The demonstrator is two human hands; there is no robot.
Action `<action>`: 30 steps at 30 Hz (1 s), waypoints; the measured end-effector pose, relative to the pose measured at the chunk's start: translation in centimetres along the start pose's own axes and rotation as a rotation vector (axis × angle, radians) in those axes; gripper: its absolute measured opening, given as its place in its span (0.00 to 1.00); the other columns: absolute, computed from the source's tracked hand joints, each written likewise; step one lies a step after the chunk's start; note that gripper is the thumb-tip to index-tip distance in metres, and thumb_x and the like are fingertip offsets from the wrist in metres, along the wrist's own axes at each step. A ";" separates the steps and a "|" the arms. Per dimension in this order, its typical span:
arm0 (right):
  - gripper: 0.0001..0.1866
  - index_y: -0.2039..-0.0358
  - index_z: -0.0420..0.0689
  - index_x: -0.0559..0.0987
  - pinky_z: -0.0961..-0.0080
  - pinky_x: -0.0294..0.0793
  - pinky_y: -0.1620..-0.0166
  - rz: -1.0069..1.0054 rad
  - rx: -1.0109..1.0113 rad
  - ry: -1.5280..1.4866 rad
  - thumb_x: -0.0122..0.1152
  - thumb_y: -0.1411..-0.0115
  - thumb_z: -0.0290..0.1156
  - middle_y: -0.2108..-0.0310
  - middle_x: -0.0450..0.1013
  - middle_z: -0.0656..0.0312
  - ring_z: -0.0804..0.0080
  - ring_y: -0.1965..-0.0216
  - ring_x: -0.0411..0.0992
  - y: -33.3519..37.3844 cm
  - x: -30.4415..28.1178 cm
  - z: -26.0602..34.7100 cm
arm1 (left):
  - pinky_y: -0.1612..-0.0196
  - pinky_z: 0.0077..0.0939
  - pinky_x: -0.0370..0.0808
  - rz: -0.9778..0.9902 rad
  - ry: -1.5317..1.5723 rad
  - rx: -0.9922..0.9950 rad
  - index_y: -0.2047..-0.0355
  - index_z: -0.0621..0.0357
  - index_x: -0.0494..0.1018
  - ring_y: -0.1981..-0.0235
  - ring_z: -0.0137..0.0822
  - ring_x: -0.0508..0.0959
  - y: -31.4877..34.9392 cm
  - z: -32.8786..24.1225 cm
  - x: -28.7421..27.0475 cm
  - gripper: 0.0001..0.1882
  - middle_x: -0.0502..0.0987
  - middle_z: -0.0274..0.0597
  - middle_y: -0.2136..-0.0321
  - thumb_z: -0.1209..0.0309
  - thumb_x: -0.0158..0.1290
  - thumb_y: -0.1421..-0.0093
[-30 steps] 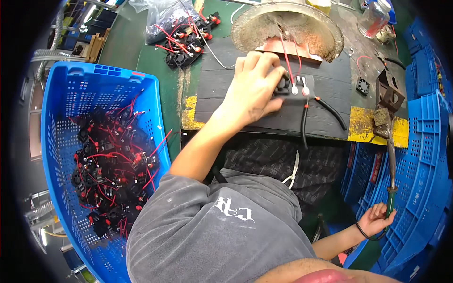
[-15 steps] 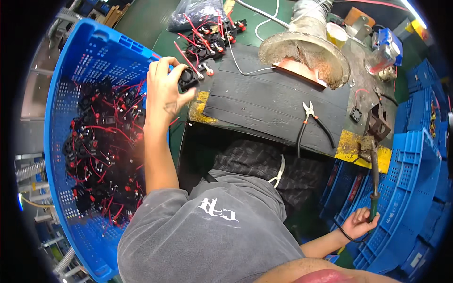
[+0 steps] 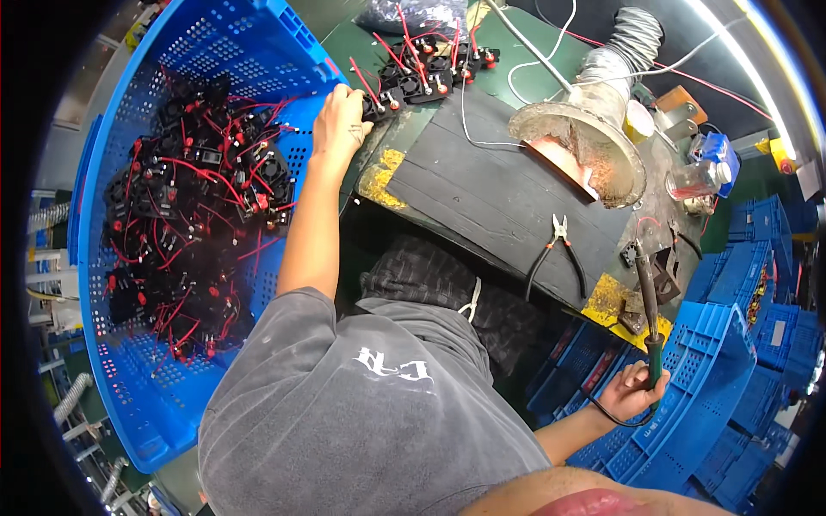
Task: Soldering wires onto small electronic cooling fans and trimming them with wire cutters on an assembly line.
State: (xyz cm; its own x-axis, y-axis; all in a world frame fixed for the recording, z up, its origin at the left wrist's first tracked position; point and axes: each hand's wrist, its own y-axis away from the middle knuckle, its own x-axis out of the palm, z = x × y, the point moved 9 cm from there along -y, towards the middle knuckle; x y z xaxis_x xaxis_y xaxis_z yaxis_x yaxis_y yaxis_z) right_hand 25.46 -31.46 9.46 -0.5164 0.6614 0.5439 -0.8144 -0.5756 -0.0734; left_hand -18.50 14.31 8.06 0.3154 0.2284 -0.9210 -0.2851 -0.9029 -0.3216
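Note:
My left hand (image 3: 340, 125) reaches over the table's left end, its fingers curled against a small black fan (image 3: 372, 109) with a red wire. Part of that fan is hidden behind the fingers. Beside it on the table lies a heap of similar black fans (image 3: 423, 73) with red wires standing up. At the right, my right hand (image 3: 630, 394) is wrapped round the green handle of a soldering iron (image 3: 655, 354). The iron's metal shaft points up past the table's front right corner.
A big blue crate (image 3: 185, 430) full of wired fans stands at the left. On the dark mat (image 3: 482, 185) lie open cutting pliers (image 3: 557, 249). A fume hood (image 3: 632, 176) with a ribbed duct stands behind. Blue crates (image 3: 705, 370) fill the right side.
The whole view has shifted. My left hand's fingers, spread around a fan before, have drawn in on it close to the heap. My right hand still holds the soldering iron.

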 end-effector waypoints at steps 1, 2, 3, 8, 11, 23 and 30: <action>0.16 0.76 0.47 0.65 0.85 0.57 0.86 -0.014 -0.013 0.006 0.53 0.33 0.39 0.83 0.67 0.64 0.80 0.87 0.60 0.2 0.4 0.1 | 0.53 0.41 0.74 0.004 -0.034 -0.009 0.59 0.60 0.72 0.53 0.50 0.73 -0.1 0.3 -0.1 0.25 0.71 0.47 0.58 0.72 0.68 0.58; 0.16 0.76 0.47 0.65 0.85 0.57 0.86 -0.029 -0.027 0.012 0.53 0.33 0.39 0.82 0.67 0.64 0.80 0.87 0.61 0.4 0.6 0.2 | 0.54 0.41 0.75 0.009 -0.067 -0.017 0.60 0.60 0.71 0.53 0.50 0.73 -0.1 0.6 -0.1 0.24 0.71 0.48 0.58 0.72 0.68 0.57; 0.16 0.75 0.47 0.66 0.85 0.57 0.86 -0.040 -0.040 0.023 0.53 0.33 0.40 0.83 0.67 0.64 0.80 0.87 0.61 0.7 0.6 0.1 | 0.56 0.43 0.76 -0.001 -0.092 -0.016 0.61 0.61 0.71 0.55 0.52 0.75 -0.3 0.8 0.1 0.22 0.71 0.50 0.59 0.72 0.67 0.56; 0.16 0.75 0.47 0.67 0.85 0.58 0.86 -0.023 -0.068 0.028 0.53 0.33 0.40 0.83 0.67 0.64 0.79 0.87 0.62 2.4 2.3 -0.2 | 0.55 0.42 0.74 0.083 -0.079 -0.107 0.51 0.58 0.70 0.56 0.53 0.75 -0.6 1.9 1.5 0.29 0.71 0.51 0.58 0.74 0.66 0.55; 0.16 0.75 0.47 0.67 0.85 0.57 0.87 -0.036 -0.071 0.042 0.53 0.32 0.41 0.84 0.66 0.64 0.80 0.88 0.61 3.9 3.9 -0.6 | 0.55 0.43 0.75 -0.036 0.009 -0.130 0.51 0.61 0.70 0.57 0.54 0.76 -0.5 1.8 1.0 0.27 0.70 0.53 0.57 0.75 0.65 0.52; 0.20 0.75 0.48 0.69 0.83 0.56 0.87 0.021 0.245 -0.080 0.47 0.32 0.49 0.84 0.62 0.67 0.80 0.87 0.57 3.0 9.5 -8.4 | 0.60 0.44 0.72 -0.351 0.573 0.062 0.63 0.59 0.69 0.62 0.51 0.72 5.6 -7.7 -2.3 0.13 0.67 0.51 0.65 0.74 0.56 0.50; 0.25 0.80 0.48 0.68 0.82 0.56 0.86 0.185 0.436 -0.132 0.45 0.33 0.53 0.85 0.61 0.68 0.81 0.86 0.56 1.3 18.2 -14.1 | 0.67 0.33 0.69 -0.216 0.442 0.270 0.69 0.55 0.68 0.69 0.41 0.72 9.8 -11.7 2.2 0.10 0.67 0.41 0.73 0.72 0.55 0.52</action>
State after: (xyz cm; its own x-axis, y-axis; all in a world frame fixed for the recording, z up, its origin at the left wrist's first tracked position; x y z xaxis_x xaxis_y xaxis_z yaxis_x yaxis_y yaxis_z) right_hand 11.26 -13.39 7.49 -0.5809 0.4788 0.6583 -0.5109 -0.8440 0.1631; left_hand -10.03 1.73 5.50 0.7256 0.1711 -0.6665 -0.3751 -0.7137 -0.5916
